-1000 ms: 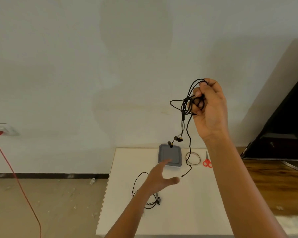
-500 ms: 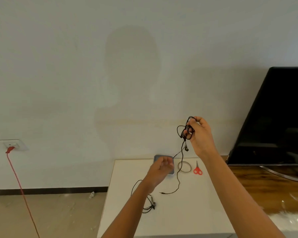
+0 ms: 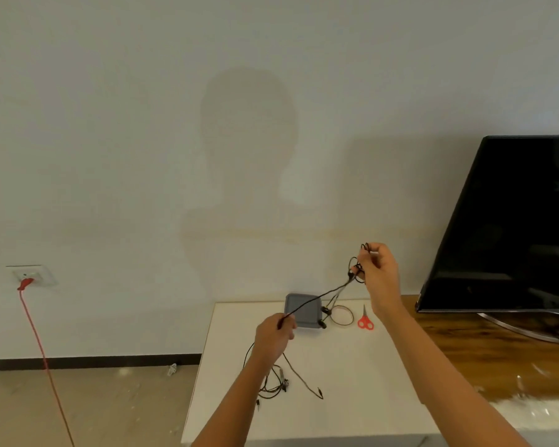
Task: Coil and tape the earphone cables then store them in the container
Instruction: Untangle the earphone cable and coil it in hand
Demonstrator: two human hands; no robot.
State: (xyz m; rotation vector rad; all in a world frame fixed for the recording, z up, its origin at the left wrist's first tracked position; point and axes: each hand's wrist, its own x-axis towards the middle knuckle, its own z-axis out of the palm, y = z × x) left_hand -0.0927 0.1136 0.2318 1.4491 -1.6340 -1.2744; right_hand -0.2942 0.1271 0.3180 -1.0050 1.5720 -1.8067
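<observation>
My right hand [image 3: 379, 272] is raised above the white table [image 3: 336, 398] and grips a bunched part of a black earphone cable [image 3: 320, 296]. That cable runs taut down to my left hand [image 3: 275, 333], which pinches it lower on the left. Its two earbuds [image 3: 324, 317] dangle over the grey container [image 3: 302, 309]; its loose tail with the plug [image 3: 320, 396] trails on the table. A second tangled earphone cable [image 3: 273, 387] lies on the table under my left forearm.
A clear tape roll [image 3: 341, 315] and red-handled scissors [image 3: 365, 321] lie right of the container. A black TV [image 3: 510, 227] stands on a wooden surface to the right. A red cord [image 3: 42, 350] hangs from a wall socket at the left.
My right hand came down lower with the bunched cable. My left hand, open a second ago, has taken hold of the cable and pulled it taut to the left.
</observation>
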